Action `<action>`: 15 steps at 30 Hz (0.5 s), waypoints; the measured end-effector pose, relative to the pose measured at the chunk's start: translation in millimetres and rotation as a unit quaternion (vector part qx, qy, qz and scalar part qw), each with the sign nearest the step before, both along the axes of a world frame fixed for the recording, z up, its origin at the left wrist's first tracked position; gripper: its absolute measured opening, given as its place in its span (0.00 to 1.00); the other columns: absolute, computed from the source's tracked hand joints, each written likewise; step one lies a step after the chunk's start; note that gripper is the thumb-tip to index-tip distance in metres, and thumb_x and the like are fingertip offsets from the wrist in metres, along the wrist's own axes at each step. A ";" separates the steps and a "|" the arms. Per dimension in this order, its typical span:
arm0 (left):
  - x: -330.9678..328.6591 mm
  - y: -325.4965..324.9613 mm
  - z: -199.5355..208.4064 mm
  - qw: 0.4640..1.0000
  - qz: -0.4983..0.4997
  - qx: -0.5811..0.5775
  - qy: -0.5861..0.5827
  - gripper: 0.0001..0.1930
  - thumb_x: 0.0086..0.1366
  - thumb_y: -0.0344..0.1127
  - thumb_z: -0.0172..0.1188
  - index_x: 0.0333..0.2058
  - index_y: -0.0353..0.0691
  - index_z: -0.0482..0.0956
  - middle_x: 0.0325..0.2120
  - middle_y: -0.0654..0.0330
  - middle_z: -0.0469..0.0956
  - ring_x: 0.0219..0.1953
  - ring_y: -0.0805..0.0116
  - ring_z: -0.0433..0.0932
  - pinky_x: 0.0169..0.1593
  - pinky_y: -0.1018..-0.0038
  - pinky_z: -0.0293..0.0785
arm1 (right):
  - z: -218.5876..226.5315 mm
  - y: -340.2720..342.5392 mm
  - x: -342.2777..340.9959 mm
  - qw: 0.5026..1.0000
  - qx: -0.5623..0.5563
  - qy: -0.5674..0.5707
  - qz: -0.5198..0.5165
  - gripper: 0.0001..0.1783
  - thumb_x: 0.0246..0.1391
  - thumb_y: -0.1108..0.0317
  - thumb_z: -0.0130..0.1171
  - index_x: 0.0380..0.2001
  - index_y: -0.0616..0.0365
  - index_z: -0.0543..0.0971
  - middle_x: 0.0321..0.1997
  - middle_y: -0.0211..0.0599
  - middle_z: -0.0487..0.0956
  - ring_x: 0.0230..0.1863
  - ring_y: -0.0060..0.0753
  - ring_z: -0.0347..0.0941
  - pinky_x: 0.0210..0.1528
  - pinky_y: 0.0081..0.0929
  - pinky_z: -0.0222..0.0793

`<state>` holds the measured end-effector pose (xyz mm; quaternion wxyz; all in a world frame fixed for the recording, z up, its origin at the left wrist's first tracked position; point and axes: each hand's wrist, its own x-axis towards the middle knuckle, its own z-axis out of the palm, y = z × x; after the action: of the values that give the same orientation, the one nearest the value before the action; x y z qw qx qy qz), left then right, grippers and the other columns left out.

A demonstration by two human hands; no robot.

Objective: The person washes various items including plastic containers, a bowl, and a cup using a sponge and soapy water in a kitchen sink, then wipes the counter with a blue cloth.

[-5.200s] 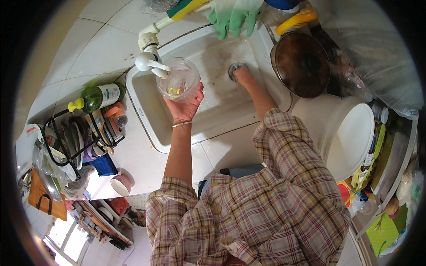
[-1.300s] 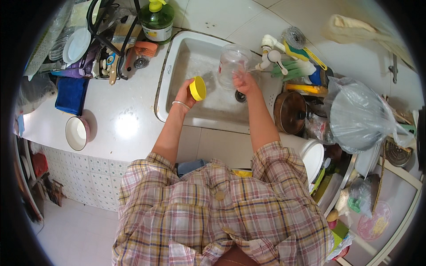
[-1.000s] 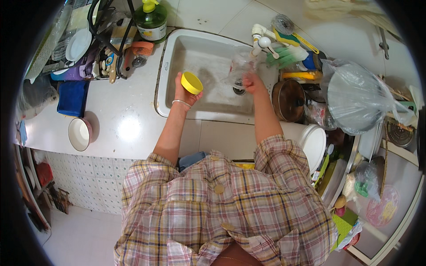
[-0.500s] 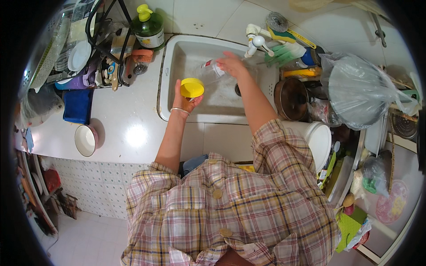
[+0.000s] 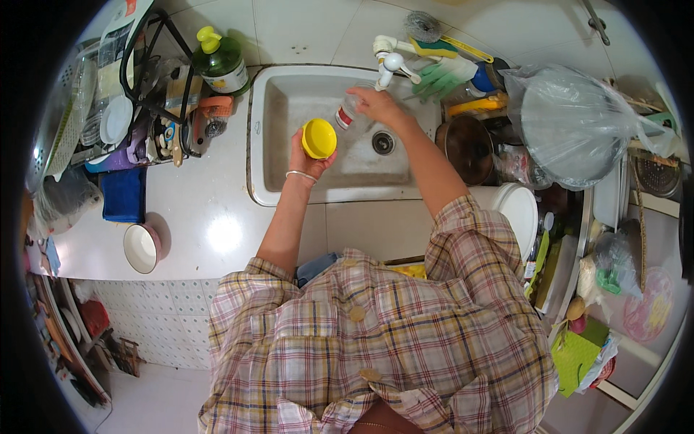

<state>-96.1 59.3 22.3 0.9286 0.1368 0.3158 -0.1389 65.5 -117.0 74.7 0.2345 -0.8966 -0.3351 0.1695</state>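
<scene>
My left hand (image 5: 302,163) grips a round yellow lid (image 5: 319,139) over the near left part of the white sink (image 5: 271,170), its hollow side facing up. Farther back, my right hand (image 5: 383,108) has its fingers bent around the upper part of a clear plastic jar (image 5: 345,114) with a red and white label. The jar is inside the sink, in front of the white faucet (image 5: 389,61). Part of the jar is hidden behind my fingers, and its clear wall is hard to make out.
A green pump bottle (image 5: 220,65) and a black rack (image 5: 173,116) stand left of the sink. On the left counter sits a bowl (image 5: 142,248). A brown pan lid (image 5: 466,150) and a plastic-wrapped round item (image 5: 571,123) crowd the right side.
My right hand has gone from spread fingers beside the jar to fingers bent around it. The lid has tilted slightly in my left hand. The whole view has shifted a little.
</scene>
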 end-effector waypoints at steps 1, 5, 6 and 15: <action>1.4 -3.2 1.6 1.000 -0.007 -0.004 -0.004 0.29 0.59 0.62 0.45 0.50 0.47 0.68 0.46 0.55 0.71 0.46 0.55 0.71 0.46 0.60 0.72 | -4.7 -2.8 1.8 0.999 0.037 -0.010 0.000 0.27 0.45 0.69 0.60 0.52 0.47 0.68 0.30 0.37 0.76 0.34 0.37 0.74 0.36 0.33 0.69; 0.0 -3.1 5.9 1.000 -0.026 -0.013 0.006 0.27 0.59 0.62 0.45 0.47 0.49 0.70 0.42 0.58 0.73 0.41 0.60 0.72 0.41 0.64 0.72 | -15.0 10.0 9.1 0.994 0.108 0.015 -0.032 0.23 0.47 0.68 0.60 0.49 0.49 0.69 0.28 0.35 0.75 0.32 0.33 0.73 0.36 0.30 0.68; -2.0 -1.4 6.2 1.000 -0.023 -0.013 0.009 0.28 0.59 0.63 0.45 0.47 0.49 0.70 0.42 0.58 0.73 0.41 0.60 0.72 0.41 0.65 0.72 | -16.0 15.0 9.3 0.992 0.106 0.039 -0.049 0.23 0.47 0.68 0.60 0.49 0.49 0.69 0.27 0.34 0.75 0.31 0.32 0.72 0.36 0.29 0.68; -13.1 21.5 -8.0 0.998 0.056 0.014 -0.012 0.29 0.58 0.64 0.45 0.48 0.48 0.70 0.42 0.57 0.73 0.40 0.58 0.71 0.41 0.66 0.72 | -14.9 39.0 11.7 0.958 0.184 0.176 -0.128 0.17 0.52 0.66 0.57 0.45 0.58 0.69 0.27 0.33 0.78 0.22 0.22 0.71 0.28 0.22 0.69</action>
<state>-109.2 80.7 14.3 0.9366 0.1340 0.3134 -0.0808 77.2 -78.0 59.9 0.4707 -0.8294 -0.1962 0.2283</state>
